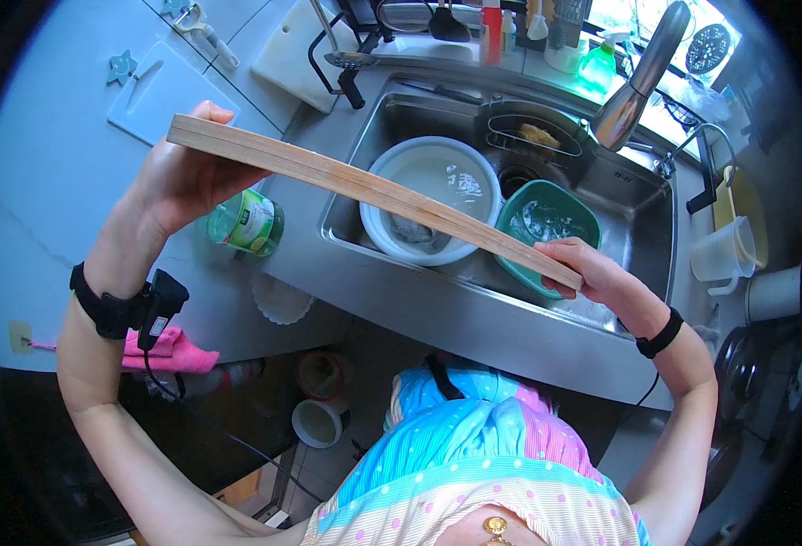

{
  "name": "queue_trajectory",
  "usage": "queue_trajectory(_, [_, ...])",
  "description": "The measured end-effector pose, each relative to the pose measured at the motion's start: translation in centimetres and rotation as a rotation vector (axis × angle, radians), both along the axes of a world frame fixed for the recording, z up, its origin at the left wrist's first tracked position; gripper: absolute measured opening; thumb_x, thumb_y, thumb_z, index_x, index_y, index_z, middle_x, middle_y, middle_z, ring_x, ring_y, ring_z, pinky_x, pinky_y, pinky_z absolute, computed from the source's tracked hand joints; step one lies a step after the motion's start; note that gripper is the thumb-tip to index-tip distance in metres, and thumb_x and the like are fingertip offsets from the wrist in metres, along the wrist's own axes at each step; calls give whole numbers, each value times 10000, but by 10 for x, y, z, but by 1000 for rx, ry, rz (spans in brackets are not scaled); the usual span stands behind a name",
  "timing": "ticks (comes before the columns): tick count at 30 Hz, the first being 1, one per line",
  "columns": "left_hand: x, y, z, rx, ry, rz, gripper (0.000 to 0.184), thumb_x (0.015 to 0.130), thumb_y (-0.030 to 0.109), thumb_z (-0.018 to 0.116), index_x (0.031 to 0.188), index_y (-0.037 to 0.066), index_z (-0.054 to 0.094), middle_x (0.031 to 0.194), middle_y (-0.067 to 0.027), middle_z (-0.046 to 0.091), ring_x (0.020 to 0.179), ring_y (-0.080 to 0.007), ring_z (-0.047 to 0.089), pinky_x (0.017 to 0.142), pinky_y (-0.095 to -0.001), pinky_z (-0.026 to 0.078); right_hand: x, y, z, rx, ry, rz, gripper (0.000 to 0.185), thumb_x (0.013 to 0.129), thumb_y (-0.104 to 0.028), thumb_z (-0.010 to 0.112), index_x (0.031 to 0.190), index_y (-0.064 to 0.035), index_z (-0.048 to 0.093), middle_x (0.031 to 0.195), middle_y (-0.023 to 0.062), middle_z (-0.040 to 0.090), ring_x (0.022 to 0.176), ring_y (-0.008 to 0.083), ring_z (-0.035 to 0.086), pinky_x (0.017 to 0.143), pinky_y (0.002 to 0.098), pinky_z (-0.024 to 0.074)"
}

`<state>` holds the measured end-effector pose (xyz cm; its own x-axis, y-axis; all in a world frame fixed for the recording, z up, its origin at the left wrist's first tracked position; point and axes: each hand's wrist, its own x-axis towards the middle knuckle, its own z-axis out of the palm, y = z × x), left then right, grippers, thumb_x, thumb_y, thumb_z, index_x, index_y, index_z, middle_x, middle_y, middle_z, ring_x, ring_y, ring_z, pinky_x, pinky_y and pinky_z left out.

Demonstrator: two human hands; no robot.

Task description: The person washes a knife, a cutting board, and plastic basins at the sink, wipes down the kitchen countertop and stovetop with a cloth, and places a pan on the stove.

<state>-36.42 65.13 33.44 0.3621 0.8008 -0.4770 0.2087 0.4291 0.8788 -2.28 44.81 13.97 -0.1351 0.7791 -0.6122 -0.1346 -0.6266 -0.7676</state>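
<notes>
A long wooden board [365,189], seen edge-on, is held up in front of the sink and slopes down to the right. My left hand [192,173] grips its upper left end, with the thumb over the top. At the lower right end, my right hand [578,268] is closed round the board. Behind the board, a white basin [383,173] with water sits in the sink, and beside it is a green basin [588,218] with water. The board hides part of the white basin.
The metal faucet [642,82] rises at the sink's back right. A green-labelled container [251,221] stands on the left counter. White cutting boards [160,96] lie at the back left, and a green bottle [599,65] stands behind the sink. A clear pitcher [727,250] is at right.
</notes>
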Motion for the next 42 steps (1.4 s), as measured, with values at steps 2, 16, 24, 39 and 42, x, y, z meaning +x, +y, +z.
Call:
queue_trajectory(2, [-1, 2, 3, 0, -32, -10, 397, 813, 330, 544, 957, -34, 477, 938, -154, 532, 884, -257, 586, 853, -356, 504, -2, 2, 2, 8, 4, 3, 383, 884, -390, 476, 875, -19, 568, 598, 10, 516, 429, 57, 443, 351, 179, 322])
queue_trajectory(16, [1, -10, 53, 294, 70, -35, 478, 860, 382, 496, 1072, -42, 439, 986, -192, 536, 921, -288, 594, 845, -346, 508, -19, 12, 13, 124, 47, -32, 370, 886, -382, 472, 905, -24, 565, 622, 20, 534, 444, 53, 456, 362, 169, 335])
queue_trajectory(24, [0, -11, 58, 394, 138, -29, 580, 905, 445, 366, 1170, -71, 385, 1026, -243, 527, 938, -305, 594, 847, -329, 504, -26, 14, 19, 157, 55, -14, 371, 888, -375, 471, 923, -18, 566, 633, 25, 540, 440, 53, 460, 360, 163, 342])
queue_trajectory(39, [-11, -1, 56, 327, 135, 30, 368, 764, 358, 597, 950, 51, 519, 891, -108, 531, 787, -181, 593, 690, -290, 552, -42, 15, 8, 97, 90, 22, 430, 893, -367, 461, 1039, 33, 519, 709, 65, 549, 514, 94, 503, 398, 221, 393])
queue_trajectory(42, [-11, -2, 55, 297, 138, 54, 369, 760, 349, 606, 927, 33, 516, 867, -107, 532, 783, -174, 597, 655, -286, 558, -49, 17, 1, 92, 72, 18, 418, 899, -358, 449, 1024, 35, 521, 722, 65, 545, 548, 109, 513, 422, 237, 406])
